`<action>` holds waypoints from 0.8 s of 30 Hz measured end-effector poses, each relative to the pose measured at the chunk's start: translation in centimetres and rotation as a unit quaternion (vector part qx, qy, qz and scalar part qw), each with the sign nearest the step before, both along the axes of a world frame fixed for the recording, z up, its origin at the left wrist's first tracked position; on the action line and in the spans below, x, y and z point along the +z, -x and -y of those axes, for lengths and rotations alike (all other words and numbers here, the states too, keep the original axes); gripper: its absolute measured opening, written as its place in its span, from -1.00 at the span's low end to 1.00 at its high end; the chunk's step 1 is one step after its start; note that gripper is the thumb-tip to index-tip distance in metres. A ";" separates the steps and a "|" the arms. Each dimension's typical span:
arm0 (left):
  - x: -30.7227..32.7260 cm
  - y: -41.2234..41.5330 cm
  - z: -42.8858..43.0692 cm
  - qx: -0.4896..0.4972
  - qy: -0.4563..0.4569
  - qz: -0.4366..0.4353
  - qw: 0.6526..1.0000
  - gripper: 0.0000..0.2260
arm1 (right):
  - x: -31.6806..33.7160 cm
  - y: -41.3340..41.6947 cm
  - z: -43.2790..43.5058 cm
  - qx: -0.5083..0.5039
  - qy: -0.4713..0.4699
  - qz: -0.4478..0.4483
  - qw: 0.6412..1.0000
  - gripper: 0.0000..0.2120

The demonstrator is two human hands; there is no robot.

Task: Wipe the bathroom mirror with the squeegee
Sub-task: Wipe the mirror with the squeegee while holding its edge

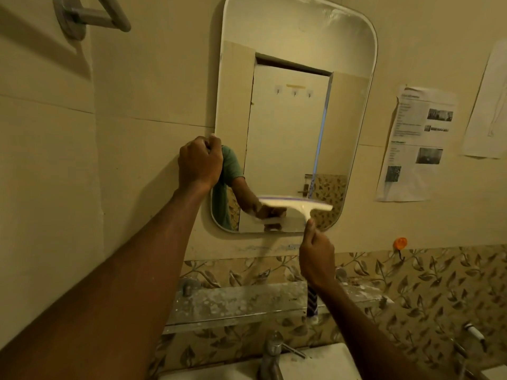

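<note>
Left hand grips mirror edge above shelf

This is a home bathroom. A rounded mirror hangs on a plain cream wall at 12 o'clock, and in its reflection stands a door with small hooks. Below it, at 6 o'clock, a glass shelf runs over a band of leaf-patterned tiles, with a tap and a basin under that. A towel bar sits at 10 o'clock; printed sheets are stuck at 3 o'clock.
</note>
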State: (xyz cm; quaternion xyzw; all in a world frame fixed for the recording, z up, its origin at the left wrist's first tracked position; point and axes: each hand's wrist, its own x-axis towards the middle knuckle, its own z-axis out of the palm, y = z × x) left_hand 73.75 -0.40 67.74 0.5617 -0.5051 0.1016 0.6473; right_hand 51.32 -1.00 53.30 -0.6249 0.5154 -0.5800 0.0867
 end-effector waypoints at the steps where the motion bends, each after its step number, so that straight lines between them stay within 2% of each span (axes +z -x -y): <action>1: 0.0 0.0 0.1 0.001 0.001 0.001 1.000 -0.68 | -1.5 -0.1 -0.2 -0.005 -0.011 0.000 1.000 -0.47; 4: 0.0 0.1 0.0 0.003 0.003 0.004 1.000 -0.68 | -4.0 0.1 0.1 -0.027 -0.028 -0.013 0.999 -0.47; 10: 0.1 0.2 -0.3 0.004 -0.001 0.005 1.000 -0.67 | -4.9 0.1 -0.1 -0.020 -0.031 -0.003 0.999 -0.40; 16: 0.1 0.0 -0.2 -0.003 0.004 0.000 1.000 -0.65 | -6.9 0.8 -1.5 -0.010 -0.080 -0.016 0.997 -0.41; 19: 0.1 0.0 -0.2 -0.007 0.008 -0.001 1.000 -0.62 | -4.3 0.7 -2.2 -0.004 -0.047 0.000 0.999 -0.43; 24: 0.3 0.1 -0.7 -0.021 -0.010 -0.014 1.000 -0.52 | 5.3 0.3 -1.8 0.028 0.027 0.024 0.999 -0.42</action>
